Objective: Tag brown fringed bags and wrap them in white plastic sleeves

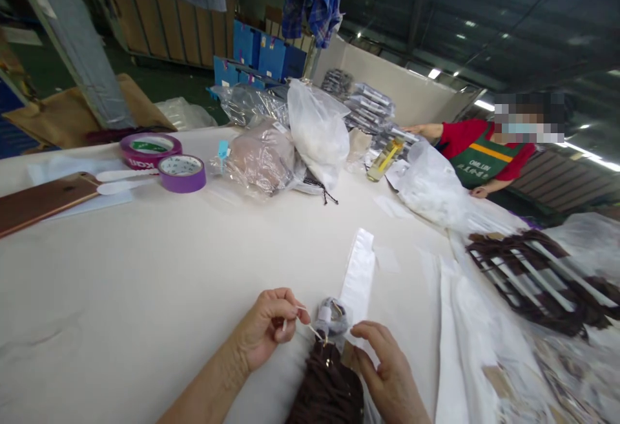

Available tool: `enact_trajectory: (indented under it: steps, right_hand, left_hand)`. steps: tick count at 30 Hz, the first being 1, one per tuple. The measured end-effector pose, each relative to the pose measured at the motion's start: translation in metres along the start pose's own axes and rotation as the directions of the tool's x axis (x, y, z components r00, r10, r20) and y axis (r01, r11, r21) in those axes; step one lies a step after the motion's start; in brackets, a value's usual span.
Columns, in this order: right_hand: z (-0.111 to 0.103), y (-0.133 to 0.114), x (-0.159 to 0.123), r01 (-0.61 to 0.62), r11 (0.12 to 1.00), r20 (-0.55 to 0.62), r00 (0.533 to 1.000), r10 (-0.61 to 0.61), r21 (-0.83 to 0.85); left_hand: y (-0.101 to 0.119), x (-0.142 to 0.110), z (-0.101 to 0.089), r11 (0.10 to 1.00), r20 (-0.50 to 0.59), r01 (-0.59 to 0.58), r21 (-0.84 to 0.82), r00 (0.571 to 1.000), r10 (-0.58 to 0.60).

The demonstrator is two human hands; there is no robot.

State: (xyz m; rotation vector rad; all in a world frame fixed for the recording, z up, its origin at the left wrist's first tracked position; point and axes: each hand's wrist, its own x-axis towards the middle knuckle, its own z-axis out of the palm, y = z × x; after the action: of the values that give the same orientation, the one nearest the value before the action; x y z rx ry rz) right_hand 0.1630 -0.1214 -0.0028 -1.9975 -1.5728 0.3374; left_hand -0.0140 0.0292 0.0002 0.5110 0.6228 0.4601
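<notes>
From where I stood, the pale desk (194,269) was the largest thing, spreading under and beyond both hands. Past the right hand, across the desk, stood a co-worker in a green apron (484,162) and red sleeves. Well to the right of that same hand lay a stack of dark brown garments (537,275); well beyond the left hand sat a white plastic bag (317,127). Between the hands lay a dark brown cloth bundle (329,388). The left hand (278,320) was pinching a thin string; the right hand (385,369) hovered close beside the bundle, fingers bent and parted, nothing visibly held. Just beyond the right hand stretched a glossy white strip (358,269). Farther off, left of the left hand, was a purple tape roll (183,177). A grey coil (334,316) sat between the fingertips, and the white string (316,331) ran from the left hand towards the bundle's top.
</notes>
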Motion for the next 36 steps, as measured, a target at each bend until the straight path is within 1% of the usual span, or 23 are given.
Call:
enact_trajectory:
  steps: [3,6,8,10,12,14,18,19,21,24,26,29,31,33,36]
  right_hand:
    - [0.001,-0.007,0.007,-0.04,0.998,0.175,0.984,0.029,0.057]
    - [-0.001,-0.013,0.015,-0.089,0.996,0.27,0.959,0.082,0.014]
    - [-0.001,-0.015,0.019,-0.169,0.984,0.3,0.937,0.177,-0.053]
    - [0.0,-0.017,0.023,-0.254,0.961,0.323,0.905,0.275,-0.107]
    - [0.002,-0.019,0.026,-0.311,0.94,0.343,0.876,0.341,-0.139]
    - [0.004,-0.02,0.03,-0.376,0.92,0.378,0.84,0.388,-0.109]
    - [0.005,-0.015,0.035,-0.513,0.858,0.476,0.757,0.446,0.011]
    - [0.004,-0.014,0.035,-0.53,0.848,0.486,0.746,0.455,0.02]
    - [-0.001,-0.012,0.036,-0.55,0.835,0.487,0.737,0.468,0.031]
    - [-0.014,-0.015,0.037,-0.563,0.825,0.465,0.743,0.482,0.045]
    - [-0.023,-0.021,0.039,-0.553,0.832,0.43,0.762,0.484,0.042]
    - [-0.032,-0.03,0.039,-0.489,0.872,0.392,0.799,0.456,-0.017]
    - [-0.033,-0.035,0.038,-0.432,0.898,0.387,0.816,0.429,-0.084]
    - [-0.031,-0.037,0.035,-0.386,0.914,0.358,0.841,0.405,-0.126]
    - [-0.029,-0.039,0.031,-0.354,0.928,0.276,0.886,0.372,-0.115]
  left_hand:
    - [0.002,0.001,-0.002,1.0,0.009,-0.007,-0.008,1.0,0.007]
    - [0.001,0.002,-0.002,1.0,0.019,0.001,-0.002,1.0,-0.001]
    - [-0.001,0.003,-0.003,1.0,0.025,0.0,0.004,1.0,0.0]
    - [-0.002,0.003,-0.003,1.0,0.029,-0.005,0.016,1.0,0.005]
    - [-0.002,0.003,-0.003,0.999,0.033,0.001,0.033,0.999,-0.003]
    - [-0.002,0.003,-0.003,0.999,0.038,0.011,0.052,0.999,-0.013]
    - [-0.001,0.001,-0.003,0.997,0.063,0.012,0.078,0.998,-0.017]
    - [-0.001,0.001,-0.003,0.997,0.07,0.008,0.08,0.997,-0.014]
    - [-0.001,0.001,-0.004,0.997,0.079,-0.002,0.083,0.997,-0.004]
    - [-0.002,0.002,-0.004,0.996,0.084,-0.016,0.09,0.996,0.008]
    - [-0.003,0.002,-0.004,0.995,0.089,-0.019,0.103,0.996,0.01]
    - [-0.004,0.001,-0.002,0.991,0.092,-0.009,0.132,0.996,-0.003]
    - [-0.004,0.0,0.0,0.989,0.087,-0.003,0.149,0.996,-0.01]
    - [-0.003,-0.001,0.001,0.988,0.077,-0.002,0.157,0.997,-0.01]
    - [-0.001,-0.002,0.002,0.988,0.063,0.005,0.155,0.998,-0.015]
